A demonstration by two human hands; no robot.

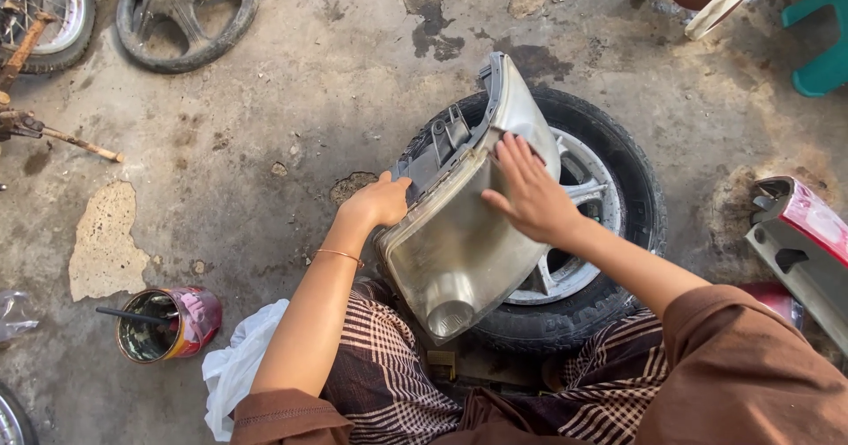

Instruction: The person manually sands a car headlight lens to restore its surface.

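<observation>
Head view: left hand (382, 199) grips the headlight (459, 242) edge, right hand (528, 193) lies open on its lens, long axis leaning upper-right.

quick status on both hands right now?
Left hand: closed, gripping the left edge of the headlight assembly.
Right hand: open, fingers spread, palm flat on the headlight lens; the headlight sits over a car wheel.

The headlight (459, 233) hides much of the tyre (618, 171) — a red tail lamp (808, 233) runs off the right edge.
</observation>
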